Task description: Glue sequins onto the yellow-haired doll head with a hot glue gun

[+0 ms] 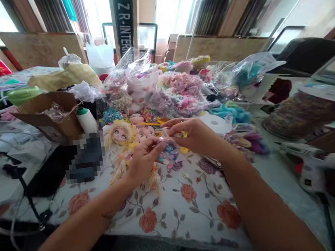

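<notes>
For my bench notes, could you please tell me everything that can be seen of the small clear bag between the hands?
The small clear bag looks like thin, shiny plastic, its lower part filled with blue, turquoise, pink and pale bits too blurred to identify. The left hand grips its left edge; the right hand pinches it near the top. It is over the flowered cloth, to the right of a yellow-haired doll head. Whether its mouth is open or its base touches the cloth cannot be told.

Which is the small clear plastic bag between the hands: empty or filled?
Not empty: blue and pink pieces show through the clear plastic bag; how full, I cannot tell.
</notes>
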Demonstrator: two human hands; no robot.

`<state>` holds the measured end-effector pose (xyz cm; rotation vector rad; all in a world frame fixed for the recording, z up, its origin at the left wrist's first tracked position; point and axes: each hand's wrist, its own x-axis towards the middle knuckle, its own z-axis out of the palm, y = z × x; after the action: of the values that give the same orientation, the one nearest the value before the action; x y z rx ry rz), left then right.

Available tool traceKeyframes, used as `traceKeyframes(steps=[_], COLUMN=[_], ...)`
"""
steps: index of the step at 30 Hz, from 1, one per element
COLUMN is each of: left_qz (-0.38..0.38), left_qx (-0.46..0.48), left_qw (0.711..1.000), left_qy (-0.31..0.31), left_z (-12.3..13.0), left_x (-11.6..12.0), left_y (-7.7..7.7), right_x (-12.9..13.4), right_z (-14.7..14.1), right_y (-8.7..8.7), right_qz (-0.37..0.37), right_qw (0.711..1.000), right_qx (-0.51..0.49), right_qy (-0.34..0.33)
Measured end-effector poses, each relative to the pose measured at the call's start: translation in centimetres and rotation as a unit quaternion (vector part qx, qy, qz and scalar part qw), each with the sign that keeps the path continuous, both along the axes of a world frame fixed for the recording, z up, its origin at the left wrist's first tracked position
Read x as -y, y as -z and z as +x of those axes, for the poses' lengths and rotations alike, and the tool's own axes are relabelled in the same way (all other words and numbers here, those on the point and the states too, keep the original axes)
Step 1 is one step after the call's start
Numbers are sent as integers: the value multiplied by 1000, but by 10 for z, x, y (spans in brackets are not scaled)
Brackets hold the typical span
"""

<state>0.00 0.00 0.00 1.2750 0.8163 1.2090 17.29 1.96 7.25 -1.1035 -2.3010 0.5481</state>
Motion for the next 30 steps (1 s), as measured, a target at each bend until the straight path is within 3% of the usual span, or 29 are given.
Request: traceKeyframes(steps=[14, 26, 30], left_qz=[-16, -8, 16], left_qx=[30, 48, 13], left_qw=[999, 999, 1000], left_qy=[6, 0, -9], left_z=[-2, 0, 0], left_x=[-1, -1, 0], left_y=[2, 0, 1], right_x=[-1, -6, -7], right_z=[-9, -10, -9], right_y=[1, 6, 6], right_qz=[23, -23, -38], right_qw=[998, 994, 996], right_qx=[-57, -107, -85], right_qy=[16, 5, -12])
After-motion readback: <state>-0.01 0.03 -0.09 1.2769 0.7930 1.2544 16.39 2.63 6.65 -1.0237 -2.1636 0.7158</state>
